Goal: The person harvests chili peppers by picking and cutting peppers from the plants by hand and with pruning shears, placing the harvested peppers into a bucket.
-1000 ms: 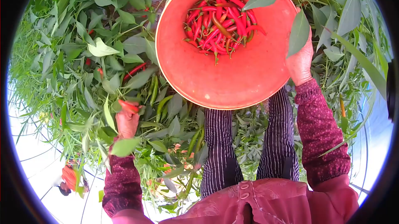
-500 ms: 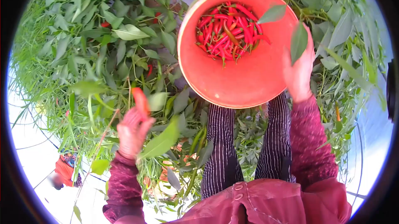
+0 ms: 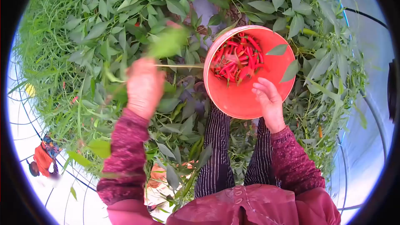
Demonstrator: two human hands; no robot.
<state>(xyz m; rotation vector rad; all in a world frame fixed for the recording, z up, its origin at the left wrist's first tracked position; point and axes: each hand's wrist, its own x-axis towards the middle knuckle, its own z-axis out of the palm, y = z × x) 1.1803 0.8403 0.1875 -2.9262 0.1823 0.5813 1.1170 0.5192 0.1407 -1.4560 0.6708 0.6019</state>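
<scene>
Curving over the inside of the red bucket (image 3: 233, 100), the right hand (image 3: 270, 107) has fingers (image 3: 262, 85) loosely apart, nothing gripped; bucket contact unclear. Red chillies (image 3: 243, 60) lie heaped inside, just beyond those fingers; mouth faces up, likely so they stay in and within reach. Left hand (image 3: 145, 89) blurred, can't tell if fingers are clamped; a blurred green leaf (image 3: 168, 41) shows just beyond them, possibly held. Foliage (image 3: 96, 29) surrounds the left fingers; grey ground (image 3: 202, 10) shows beyond, between hands. Bucket's support hidden. Pale blue sheeting (image 3: 360, 75) right of the right fingers. Person in orange (image 3: 43, 159), white sheeting (image 3: 71, 200): well apart, behind-left of left fingers.
</scene>
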